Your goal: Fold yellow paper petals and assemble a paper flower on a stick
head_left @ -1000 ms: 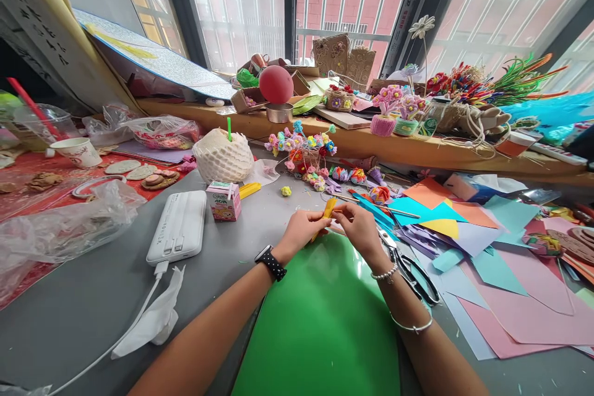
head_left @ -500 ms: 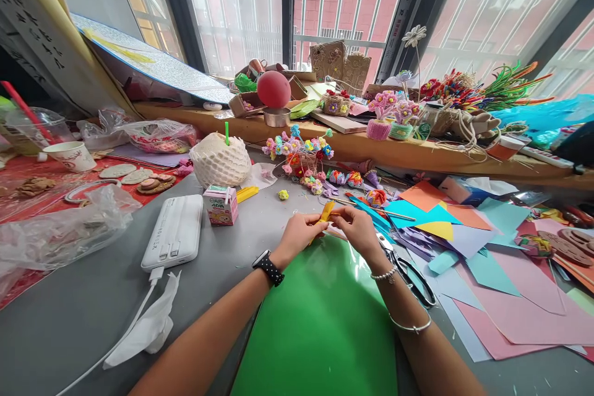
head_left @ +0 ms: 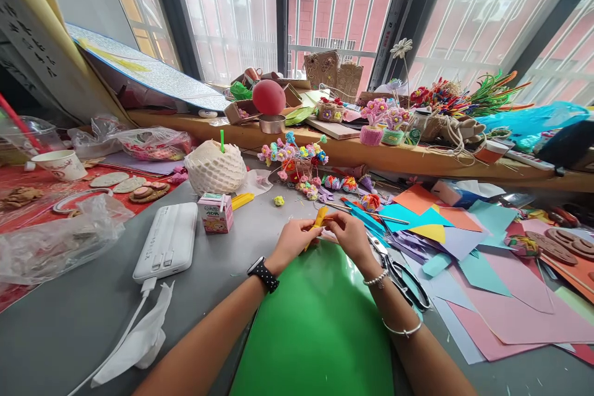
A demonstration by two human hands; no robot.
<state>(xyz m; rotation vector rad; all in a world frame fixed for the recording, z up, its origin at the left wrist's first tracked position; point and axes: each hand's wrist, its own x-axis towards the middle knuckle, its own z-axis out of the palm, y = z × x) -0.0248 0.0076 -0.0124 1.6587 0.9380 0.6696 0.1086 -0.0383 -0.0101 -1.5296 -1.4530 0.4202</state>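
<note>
A small folded strip of yellow paper (head_left: 320,216) stands up between my two hands, over the far end of a green sheet (head_left: 320,322). My left hand (head_left: 295,241) is closed, with the strip pinched between thumb and fingers. Closed from the other side, my right hand (head_left: 350,238) has its fingertips against the strip's right edge. Some of the paper is hidden behind the fingers. Just right of my right wrist lie black-handled scissors (head_left: 408,278). A wooden stick (head_left: 390,218) and blue paper strips (head_left: 369,221) are beyond that hand.
Coloured paper sheets (head_left: 515,297) spread over the right side. On the left are a white power bank (head_left: 167,238) with a cable, a small pink box (head_left: 216,213) and a netted coconut (head_left: 215,167). Craft flowers (head_left: 297,158) stand ahead, below a crowded windowsill (head_left: 195,130).
The view has shifted slightly, so the surroundings sit a little further left and the windowsill lower. Both hands stay together at the yellow paper, with only a slight shift of the fingers.
</note>
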